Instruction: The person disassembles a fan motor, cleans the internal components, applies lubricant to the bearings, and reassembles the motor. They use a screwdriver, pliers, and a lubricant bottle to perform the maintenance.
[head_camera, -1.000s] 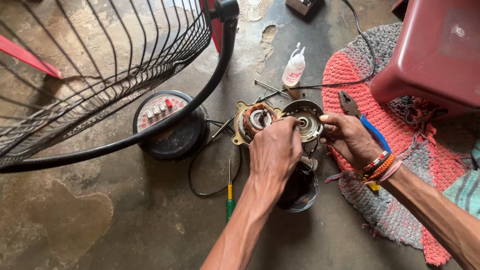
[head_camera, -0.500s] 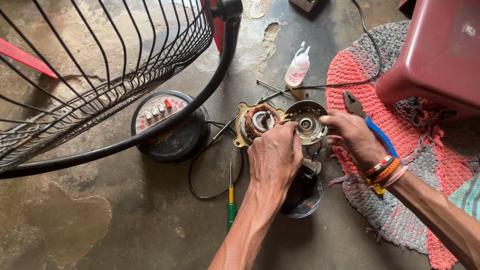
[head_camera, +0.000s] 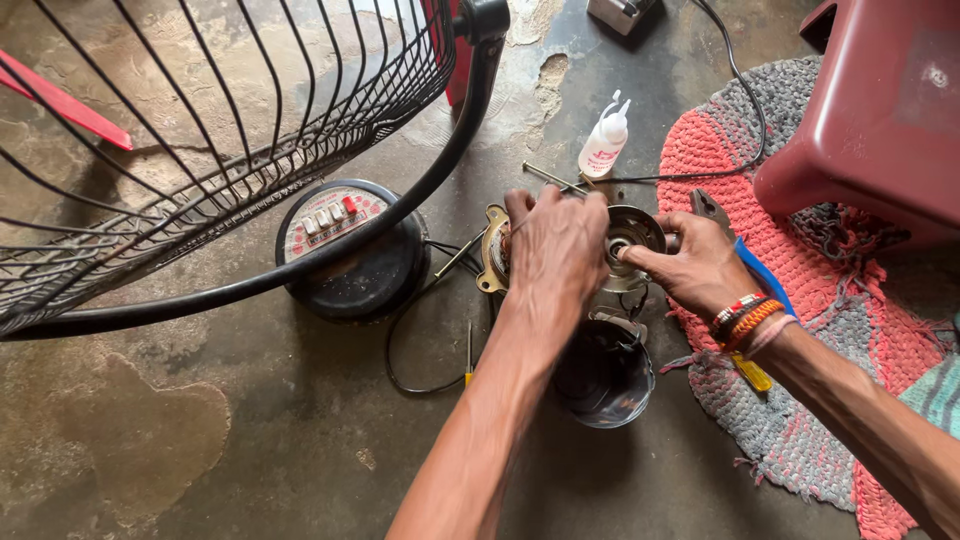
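Both hands work on a round grey metal fan motor w/ copper windings (head_camera: 628, 240), sitting on the bare concrete floor (head_camera: 250, 440) just left of the red-and-grey woven rug (head_camera: 760, 230).

Left hand (head_camera: 555, 250) lies over the motor's left half, fingers curled down on the brass-coloured winding side, gripping it. Right hand (head_camera: 700, 275), w/ coloured bead bracelets at the wrist, pinches the silver end cap rim, thumb near the centre bearing hole.

Handling, as a judgement: motor prob. heavy for its size, rigid steel and copper, not slippery unless oily. Windings and thin black lead wires (head_camera: 420, 330) look fragile, so best held by the outer casing rim, not the coils. A dark round plastic housing cup (head_camera: 603, 375) stands just below the motor, light and stiff.

Packages and labels: small white squeeze bottle w/ nozzle and red-printed label (head_camera: 604, 145) stands upright just above the motor. Black round fan base w/ a pale label ring and a row of push buttons, one red, (head_camera: 350, 245) is left of the motor, under the black wire fan guard (head_camera: 200, 150). Blue-handled pliers (head_camera: 745, 265) lie on the rug; maroon plastic stool (head_camera: 880, 110) top right.
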